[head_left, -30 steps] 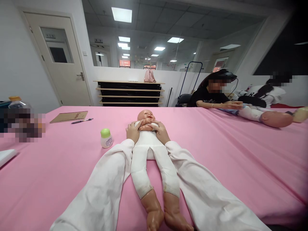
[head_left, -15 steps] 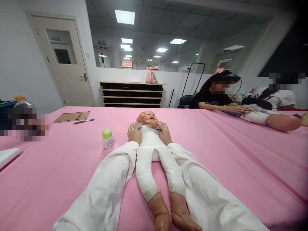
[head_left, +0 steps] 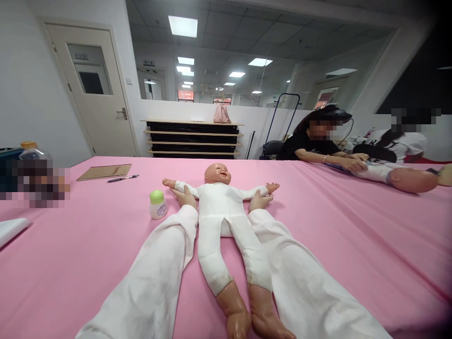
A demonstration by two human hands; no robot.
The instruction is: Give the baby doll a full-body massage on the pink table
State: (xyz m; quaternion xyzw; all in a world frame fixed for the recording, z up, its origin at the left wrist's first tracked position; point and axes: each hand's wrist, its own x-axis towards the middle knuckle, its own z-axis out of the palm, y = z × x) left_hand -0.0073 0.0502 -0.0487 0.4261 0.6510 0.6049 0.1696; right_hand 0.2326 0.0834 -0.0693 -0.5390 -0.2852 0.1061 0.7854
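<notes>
A baby doll (head_left: 221,202) in a white cloth suit lies on its back on the pink-covered table (head_left: 116,235), feet toward me. Both its arms are stretched out to the sides. My left hand (head_left: 186,198) grips the doll's arm on the left, thumb on top near the forearm. On the other side, my right hand (head_left: 260,201) holds the doll's other arm close to the wrist, fingers partly hidden beneath it. Just left of my left hand stands a small bottle (head_left: 157,205) with a green cap.
A brown notebook (head_left: 104,172) and a pen (head_left: 123,178) lie at the far left. A white object (head_left: 12,231) is at the left edge. To the right, a person in black (head_left: 319,146) handles another doll (head_left: 413,179); a further person in white sits beyond.
My hands have moved apart, swinging the doll's arms from folded across its chest and chin out to both sides. The co-worker's hands have shifted slightly.
</notes>
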